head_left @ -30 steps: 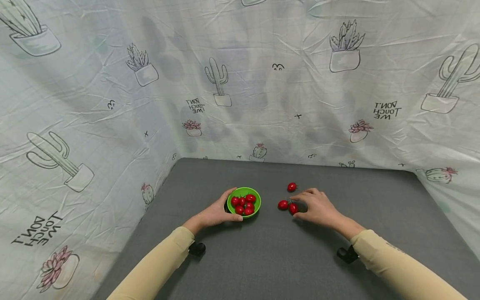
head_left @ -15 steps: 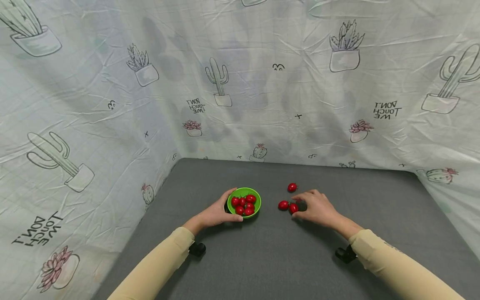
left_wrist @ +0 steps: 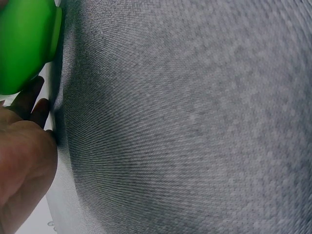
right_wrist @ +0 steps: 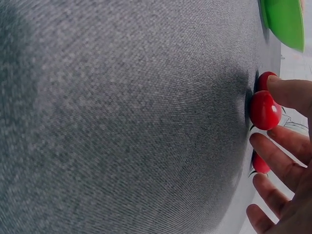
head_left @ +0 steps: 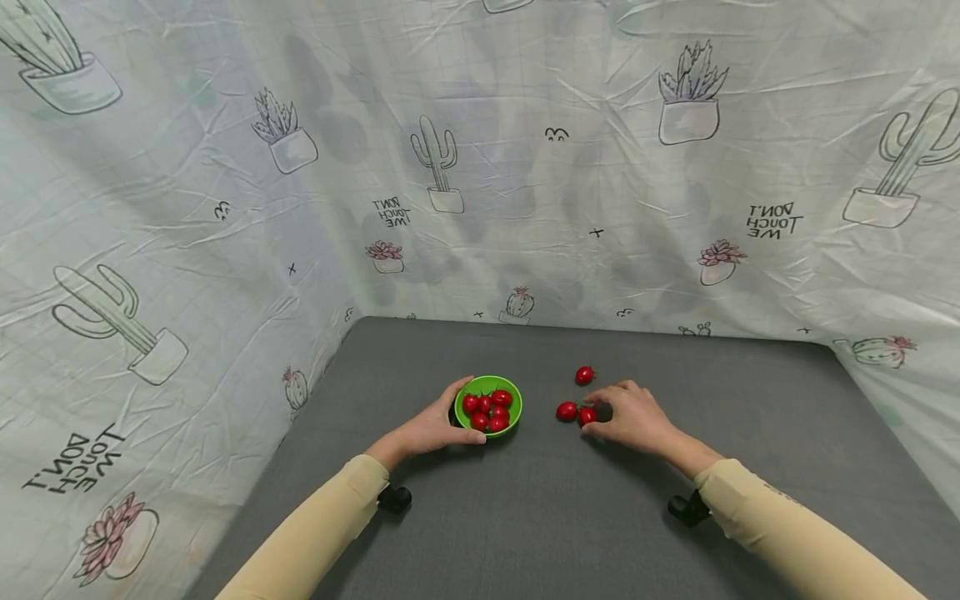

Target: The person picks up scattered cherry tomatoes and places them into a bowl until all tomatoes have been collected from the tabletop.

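Observation:
A round green bowl [head_left: 517, 416] holds several small red tomatoes [head_left: 478, 420], some with green stems. My left hand [head_left: 432, 427] grips its left side, thumb along the near rim and fingers around the far side. In the left wrist view, the bowl's green outer wall [left_wrist: 27, 44] shows above the palm. My right hand [head_left: 636, 419] is spread around a cherry tomato [right_wrist: 264, 110], thumb on one side and forefinger on the other. Whether both tips touch it I cannot tell. A second tomato [head_left: 566, 410] lies against its left side; a third tomato [head_left: 584, 375] lies farther back.
Everything stands on a dark grey cloth-covered table [head_left: 510, 517]. A pale curtain [head_left: 495, 167] printed with cacti hangs behind and along the left. Black wrist mounts [head_left: 394, 499] sit under both sleeves.
My right hand has shifted slightly left, its thumb and forefinger coming closer around the near tomato. The left hand and the bowl have stayed put.

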Motion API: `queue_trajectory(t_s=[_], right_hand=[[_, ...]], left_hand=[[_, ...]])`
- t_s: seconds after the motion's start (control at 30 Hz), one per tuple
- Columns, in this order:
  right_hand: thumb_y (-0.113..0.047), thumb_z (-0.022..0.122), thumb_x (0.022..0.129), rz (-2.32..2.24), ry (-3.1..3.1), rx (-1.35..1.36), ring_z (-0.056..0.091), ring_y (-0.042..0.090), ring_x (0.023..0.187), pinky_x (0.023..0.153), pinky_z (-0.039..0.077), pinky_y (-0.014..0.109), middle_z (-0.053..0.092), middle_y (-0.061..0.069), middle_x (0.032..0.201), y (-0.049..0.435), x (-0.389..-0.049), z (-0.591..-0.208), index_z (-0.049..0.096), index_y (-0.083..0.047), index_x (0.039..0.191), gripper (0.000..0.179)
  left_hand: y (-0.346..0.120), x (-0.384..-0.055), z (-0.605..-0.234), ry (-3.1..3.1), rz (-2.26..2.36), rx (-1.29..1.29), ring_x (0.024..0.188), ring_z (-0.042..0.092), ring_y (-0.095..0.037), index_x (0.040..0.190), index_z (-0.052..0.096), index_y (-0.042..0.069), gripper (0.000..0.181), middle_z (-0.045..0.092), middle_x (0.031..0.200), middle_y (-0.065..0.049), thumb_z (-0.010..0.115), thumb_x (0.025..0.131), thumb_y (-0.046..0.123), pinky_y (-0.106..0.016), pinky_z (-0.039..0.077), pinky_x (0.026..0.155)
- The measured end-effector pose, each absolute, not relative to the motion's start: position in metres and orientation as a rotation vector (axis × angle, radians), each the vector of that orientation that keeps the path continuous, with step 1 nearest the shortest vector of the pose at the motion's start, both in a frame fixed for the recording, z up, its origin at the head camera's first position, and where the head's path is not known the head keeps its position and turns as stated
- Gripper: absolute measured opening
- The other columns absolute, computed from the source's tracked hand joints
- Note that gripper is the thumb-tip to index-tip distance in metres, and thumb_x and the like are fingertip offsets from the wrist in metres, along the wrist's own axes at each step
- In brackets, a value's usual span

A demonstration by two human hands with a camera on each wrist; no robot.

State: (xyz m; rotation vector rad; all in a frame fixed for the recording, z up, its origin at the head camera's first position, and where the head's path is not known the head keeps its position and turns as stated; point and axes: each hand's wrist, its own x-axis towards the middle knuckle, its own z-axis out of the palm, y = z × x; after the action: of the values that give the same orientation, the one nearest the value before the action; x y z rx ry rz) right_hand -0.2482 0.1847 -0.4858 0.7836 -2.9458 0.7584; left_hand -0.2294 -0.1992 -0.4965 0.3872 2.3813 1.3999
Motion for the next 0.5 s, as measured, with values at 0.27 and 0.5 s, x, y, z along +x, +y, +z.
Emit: queue_trajectory(t_s=[0.27,0.5], right_hand=[[-0.034,0.084,0.086,0.759,-2.933,0.764,0.053,0.038,0.116,0.094,0.039,0.062,0.072,0.002,0.105,0.1842,-0.2482,-0.4883,0.077,-0.012,0.118,0.039],[-0.032,0.083,0.087,0.784,-2.919,0.762,0.054,0.038,0.116,0.095,0.038,0.063,0.072,-0.002,0.102,0.1844,-0.2485,-0.4895,0.077,-0.012,0.115,0.035]], left_hand=[[-0.1985,-0.2282,-0.4949,2.379,1.399,0.385,0.149,0.028,-0.027,0.163,0.019,0.029,0.103,0.026,0.164,-0.005,0.085,0.085,0.041,-0.057,0.027,0.116],[-0.1982,-0.2288,-0.4948,2.380,1.396,0.397,0.149,0.028,-0.027,0.164,0.018,0.026,0.105,0.025,0.164,-0.006,0.085,0.085,0.040,-0.057,0.027,0.116]])
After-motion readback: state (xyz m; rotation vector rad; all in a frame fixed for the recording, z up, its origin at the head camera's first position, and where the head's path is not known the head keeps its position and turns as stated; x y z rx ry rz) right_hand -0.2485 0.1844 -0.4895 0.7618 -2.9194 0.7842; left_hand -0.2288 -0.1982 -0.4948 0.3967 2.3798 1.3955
